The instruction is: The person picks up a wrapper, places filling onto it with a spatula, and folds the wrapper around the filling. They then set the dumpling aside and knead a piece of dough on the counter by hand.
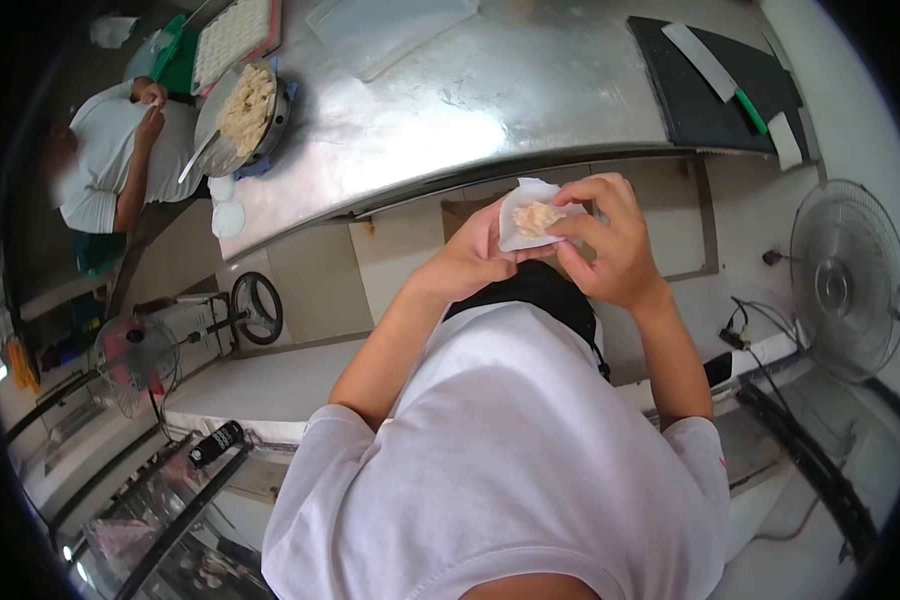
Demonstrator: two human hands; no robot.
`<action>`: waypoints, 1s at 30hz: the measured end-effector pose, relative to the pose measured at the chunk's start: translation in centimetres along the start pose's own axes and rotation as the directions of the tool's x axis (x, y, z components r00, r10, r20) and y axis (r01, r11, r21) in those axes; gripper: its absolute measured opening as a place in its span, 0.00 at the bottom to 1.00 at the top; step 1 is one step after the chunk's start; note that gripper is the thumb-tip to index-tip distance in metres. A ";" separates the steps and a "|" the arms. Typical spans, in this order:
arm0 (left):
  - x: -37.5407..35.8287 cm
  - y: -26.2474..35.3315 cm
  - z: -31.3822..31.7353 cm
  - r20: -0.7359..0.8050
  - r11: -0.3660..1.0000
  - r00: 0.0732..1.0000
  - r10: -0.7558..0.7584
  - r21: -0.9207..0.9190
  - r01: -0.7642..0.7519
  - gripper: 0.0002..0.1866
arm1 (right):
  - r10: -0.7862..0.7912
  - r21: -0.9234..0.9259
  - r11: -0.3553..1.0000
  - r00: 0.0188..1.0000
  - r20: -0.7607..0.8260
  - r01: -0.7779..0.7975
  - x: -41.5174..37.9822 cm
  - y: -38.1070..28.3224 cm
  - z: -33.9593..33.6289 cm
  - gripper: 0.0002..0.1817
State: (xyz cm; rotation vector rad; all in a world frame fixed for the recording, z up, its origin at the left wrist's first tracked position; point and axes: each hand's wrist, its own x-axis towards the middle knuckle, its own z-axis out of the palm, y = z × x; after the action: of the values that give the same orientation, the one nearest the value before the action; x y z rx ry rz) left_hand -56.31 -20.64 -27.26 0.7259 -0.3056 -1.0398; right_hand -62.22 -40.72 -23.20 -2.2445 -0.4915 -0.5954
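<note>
A white dumpling wrapper (pixel 518 215) with a lump of pale filling (pixel 536 217) in its middle is held between both my hands, in front of the steel table's near edge. My left hand (pixel 475 255) supports the wrapper from the left and below. My right hand (pixel 610 240) curls over its right side, thumb and fingers pinching the wrapper's edge by the filling. Both forearms rise from my white T-shirt at the bottom of the view.
A steel table (pixel 470 100) carries a metal bowl of filling (pixel 242 115), a tray of finished dumplings (pixel 232 35), a black cutting board (pixel 715 95) with a green-handled cleaver (pixel 715 70). Another person in white (pixel 115 160) works at the far left. Fans stand at right (pixel 848 280) and left (pixel 135 355).
</note>
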 end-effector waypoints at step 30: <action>-5.5 -4.1 4.5 -0.144 0.953 0.955 0.258 0.203 -0.227 0.29 | 0.450 0.545 0.781 0.880 -0.152 -0.305 -8.8 -5.5 1.2 0.34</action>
State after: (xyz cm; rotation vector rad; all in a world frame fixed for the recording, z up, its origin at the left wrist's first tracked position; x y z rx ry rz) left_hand -64.19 -18.93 -26.17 0.9137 -0.3380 -0.7160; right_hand -71.94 -37.70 -25.66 -1.6495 -0.0245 -0.4818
